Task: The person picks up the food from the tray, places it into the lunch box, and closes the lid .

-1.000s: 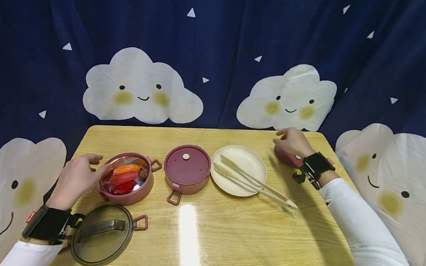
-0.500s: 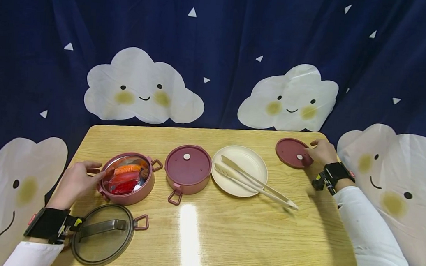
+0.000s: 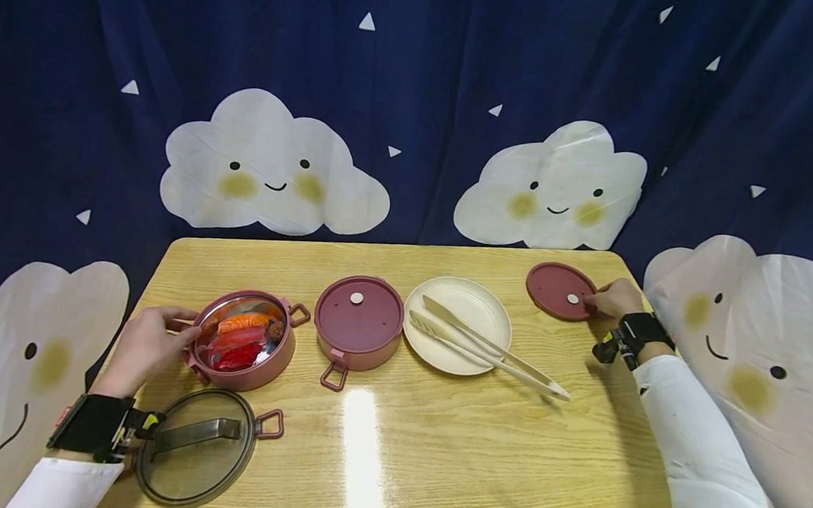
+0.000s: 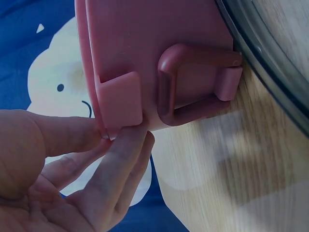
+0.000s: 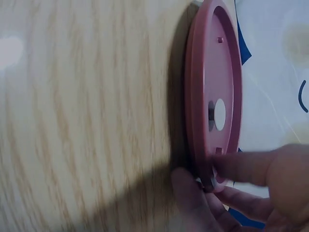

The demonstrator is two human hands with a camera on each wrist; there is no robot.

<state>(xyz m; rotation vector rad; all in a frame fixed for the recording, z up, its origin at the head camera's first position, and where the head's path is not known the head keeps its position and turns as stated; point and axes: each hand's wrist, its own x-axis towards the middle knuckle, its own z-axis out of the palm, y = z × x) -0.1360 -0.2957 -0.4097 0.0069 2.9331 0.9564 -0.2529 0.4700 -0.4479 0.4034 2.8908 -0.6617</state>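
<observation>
Wooden table (image 3: 435, 445): right hand (image 3: 609, 298) pinches pink lid (image 3: 558, 290) by its near-right rim; left hand (image 3: 145, 342) fingertips pinch pink food container (image 3: 248, 341) left tab.

Wooden desk (image 3: 434, 461), bearing: open pink food pot (image 3: 246, 343), lidded pink pot (image 3: 357, 323), cream plate (image 3: 476, 310), loose pink lid (image 3: 558, 291), glass lid (image 3: 195, 448).

Both wrist cams are cropping a lot: the pink food container (image 4: 159, 63) is running off the top, and the glass lid (image 4: 270, 63) is only showing as a dark sliver. The loose pink lid (image 5: 215, 92) is sitting edge-on, its near rim hiding behind the right hand (image 5: 251, 193).
</observation>
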